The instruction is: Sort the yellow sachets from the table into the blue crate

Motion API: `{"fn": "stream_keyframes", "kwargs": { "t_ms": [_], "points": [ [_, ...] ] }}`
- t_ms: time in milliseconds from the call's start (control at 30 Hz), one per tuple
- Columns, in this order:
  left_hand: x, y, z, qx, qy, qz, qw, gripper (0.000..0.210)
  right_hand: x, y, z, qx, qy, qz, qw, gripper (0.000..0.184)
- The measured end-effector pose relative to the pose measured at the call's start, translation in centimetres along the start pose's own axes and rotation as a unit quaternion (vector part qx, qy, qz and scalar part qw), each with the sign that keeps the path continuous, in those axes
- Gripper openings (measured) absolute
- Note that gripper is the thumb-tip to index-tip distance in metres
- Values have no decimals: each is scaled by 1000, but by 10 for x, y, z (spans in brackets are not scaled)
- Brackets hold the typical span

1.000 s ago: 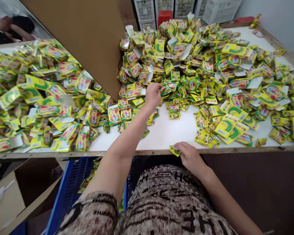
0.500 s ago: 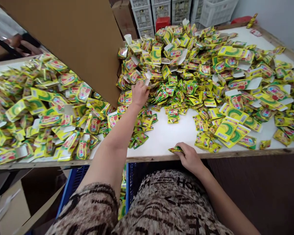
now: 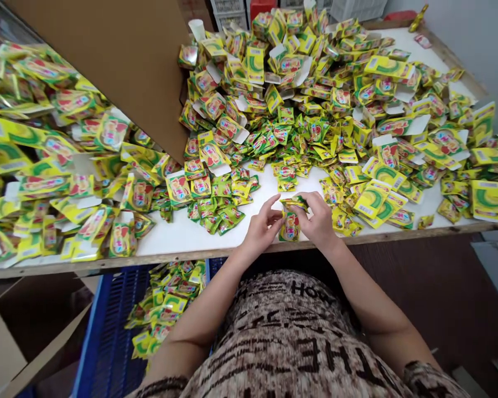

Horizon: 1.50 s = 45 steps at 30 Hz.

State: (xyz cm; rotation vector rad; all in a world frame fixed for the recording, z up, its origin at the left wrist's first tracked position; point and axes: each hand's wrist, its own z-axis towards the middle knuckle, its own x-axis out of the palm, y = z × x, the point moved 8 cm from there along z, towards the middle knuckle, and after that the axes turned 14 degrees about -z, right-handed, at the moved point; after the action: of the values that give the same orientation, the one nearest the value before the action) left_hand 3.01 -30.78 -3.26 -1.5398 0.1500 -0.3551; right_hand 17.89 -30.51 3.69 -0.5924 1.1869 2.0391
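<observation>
While both forearms reach over the near edge of the white wooden-rimmed table (image 3: 265, 224), the left hand (image 3: 262, 228) and the right hand (image 3: 318, 218) meet at the picture's six o'clock, just above the patterned brown knit top (image 3: 299, 342). Between them stands a small yellow-and-green carton with a red picture on its face (image 3: 289, 226), upright and pinched from both sides: the left hand's fingers curl lightly against its left edge, half closed, and the right hand's fingers close over its right side and top. At the carton's twelve o'clock, touching its upper end, sits a small green-and-yellow foil sachet (image 3: 292, 202) under the right hand's fingertips; whether it is partly inside the carton I cannot tell.

From ten to two o'clock of the hands spreads a thick heap of loose yellow-green sachets and flattened cartons (image 3: 315, 110), nearly covering the tabletop. At eleven o'clock a tall brown cardboard sheet (image 3: 120, 66) stands on the table, parting that heap from a second heap of the same packets (image 3: 58, 166) at nine o'clock. At seven o'clock, below the table edge, a blue plastic crate (image 3: 108, 331) holds more yellow-green packets (image 3: 166, 304). At one o'clock, on the far corner of the table, lies a single gold wrapper (image 3: 419, 11).
</observation>
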Motion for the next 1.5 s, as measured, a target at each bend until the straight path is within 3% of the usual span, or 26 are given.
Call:
{"fn": "stream_keyframes", "kwargs": {
  "t_ms": [167, 300, 367, 467, 633, 767, 833, 900, 967, 1067, 1167, 1233, 1333, 1433, 1500],
  "points": [
    [-6, -1, -4, 4, -20, -15, 1000, 59, -3, 10, -4, -48, 70, -115, 990, 17],
    [0, 6, -8, -13, -44, -42, 998, 66, -1, 22, 5, -74, 204, -166, 962, 9],
    [10, 10, -8, -38, -29, -66, 997, 67, 0, 30, 7, -101, 287, -175, 936, 9],
    [26, 11, -8, -68, 22, -100, 992, 41, -5, 40, 8, -132, 362, -169, 907, 7],
    [34, 8, -8, -95, 61, -148, 983, 37, -17, 42, 15, -128, 311, -121, 934, 12],
    [35, 10, -8, -79, 65, -104, 989, 35, -8, 38, 3, -181, 298, -119, 930, 19],
    [34, 10, -8, -69, 62, -109, 990, 36, -7, 30, -6, -169, 300, -59, 937, 19],
    [33, 8, -8, -63, 63, -117, 989, 39, -13, 13, -11, -92, 262, 33, 960, 19],
    [32, 3, -9, -61, 73, -119, 988, 44, -19, -14, -18, 49, 185, 125, 974, 17],
    [29, -5, -13, -80, 89, -134, 984, 46, -7, -39, -42, 216, 149, 243, 934, 23],
    [31, -3, -16, -124, 89, -204, 967, 40, 13, -30, -54, 235, 199, 291, 905, 24],
    [33, 1, -14, -140, 65, -247, 957, 41, 13, -23, -49, 211, 188, 253, 925, 22],
    [23, 5, -6, -94, -52, -253, 962, 37, 2, -17, -34, 158, 129, 181, 962, 22],
    [10, 3, -3, -34, -155, -191, 969, 28, 3, -21, -27, 168, 121, 223, 953, 22],
    [9, 2, -1, -18, -164, -146, 975, 28, 10, -28, -28, 206, 131, 258, 935, 24]
  ]
}}
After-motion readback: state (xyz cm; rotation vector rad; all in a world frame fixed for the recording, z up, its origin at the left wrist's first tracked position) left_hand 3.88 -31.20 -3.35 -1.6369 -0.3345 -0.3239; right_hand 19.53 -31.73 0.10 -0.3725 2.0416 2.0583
